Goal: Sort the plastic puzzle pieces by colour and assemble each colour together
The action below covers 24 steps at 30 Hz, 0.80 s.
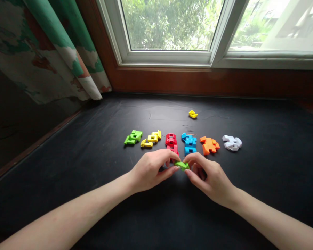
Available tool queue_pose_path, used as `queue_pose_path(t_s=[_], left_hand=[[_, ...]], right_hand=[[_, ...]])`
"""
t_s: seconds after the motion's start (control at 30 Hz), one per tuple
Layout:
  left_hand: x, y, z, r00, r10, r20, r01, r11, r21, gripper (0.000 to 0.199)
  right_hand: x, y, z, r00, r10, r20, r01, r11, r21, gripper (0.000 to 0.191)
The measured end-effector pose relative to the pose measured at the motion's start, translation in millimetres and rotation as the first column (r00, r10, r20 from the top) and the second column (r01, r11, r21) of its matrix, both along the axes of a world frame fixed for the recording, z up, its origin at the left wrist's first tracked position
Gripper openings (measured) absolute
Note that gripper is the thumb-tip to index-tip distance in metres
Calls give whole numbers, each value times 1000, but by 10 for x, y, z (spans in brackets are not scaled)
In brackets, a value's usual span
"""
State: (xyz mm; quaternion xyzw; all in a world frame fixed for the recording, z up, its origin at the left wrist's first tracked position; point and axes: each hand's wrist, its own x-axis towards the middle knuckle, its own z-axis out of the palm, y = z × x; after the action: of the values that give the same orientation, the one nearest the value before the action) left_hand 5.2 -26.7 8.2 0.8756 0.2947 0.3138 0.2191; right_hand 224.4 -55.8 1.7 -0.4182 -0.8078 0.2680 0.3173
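Between my two hands is a small green plastic piece (pixel 182 165), raised a little in front of the row of toy pieces. My left hand (pixel 155 168) pinches its left end with thumb and fingers. The right end is pinched by my right hand (pixel 210 175). Just beyond my fingers lie a red plastic piece (pixel 171 140), its near end partly covered by my left hand, and a blue plastic piece (pixel 189 141). Farther left are a yellow piece (pixel 151 139) and another green piece (pixel 133 137). To the right lie an orange piece (pixel 210 145) and a white piece (pixel 232 143).
A small yellow piece (pixel 193 114) lies alone behind the row on the black tabletop (pixel 94 146). A patterned curtain (pixel 75 59) hangs at the left back. A white-framed window (pixel 167 60) stands above a brown wooden sill (pixel 167 80) at the far side.
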Motion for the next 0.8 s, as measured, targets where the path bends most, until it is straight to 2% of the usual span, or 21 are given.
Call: queue_pose_path(t_s=[0.8], left_hand=[[-9, -5, 2, 999, -24, 45, 23, 999, 33, 11]], right_hand=[[20, 0, -13, 1000, 1, -11, -1, 1000, -21, 10]])
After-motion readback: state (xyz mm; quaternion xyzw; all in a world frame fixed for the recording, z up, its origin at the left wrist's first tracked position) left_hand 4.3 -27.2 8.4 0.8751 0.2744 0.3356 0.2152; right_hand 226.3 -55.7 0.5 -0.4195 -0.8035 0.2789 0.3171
